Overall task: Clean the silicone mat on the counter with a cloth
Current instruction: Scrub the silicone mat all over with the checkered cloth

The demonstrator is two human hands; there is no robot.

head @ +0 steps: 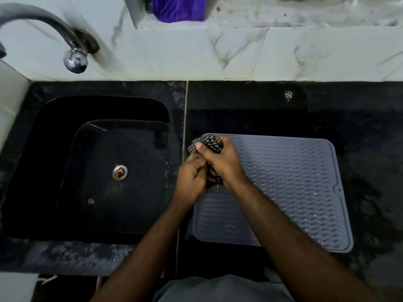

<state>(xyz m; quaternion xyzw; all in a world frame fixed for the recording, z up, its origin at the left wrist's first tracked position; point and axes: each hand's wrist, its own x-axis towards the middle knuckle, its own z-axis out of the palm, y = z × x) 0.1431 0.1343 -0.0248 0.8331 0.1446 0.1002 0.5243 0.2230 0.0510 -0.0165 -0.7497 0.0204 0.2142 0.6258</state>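
Silicone mat (294, 188), grey and rectangular with a wavy ribbed texture and rounded corners, is laid flat on the black stone tabletop (349, 118), just right of the pale seam that splits the surface. A small tab with a hole is seen on its right edge, and its ridges glint as if wet.

To the left, a deep black rectangular sink (54, 160) is sunk into the same tabletop, with a round metal drain (119, 172) in its floor. A curved chrome faucet (75, 59) is mounted on the white marble-look wall tiles (196, 53) above it. A purple fabric item (178, 8) is parked on the ledge up top.

Over the mat's left edge, a black-and-white checked cloth (207, 143) is bunched up between both hands. It's gripped by the right hand (220, 164), thumb curled over the upper wad, while the lower end is clenched by the left hand (193, 179), fingers folded around it.
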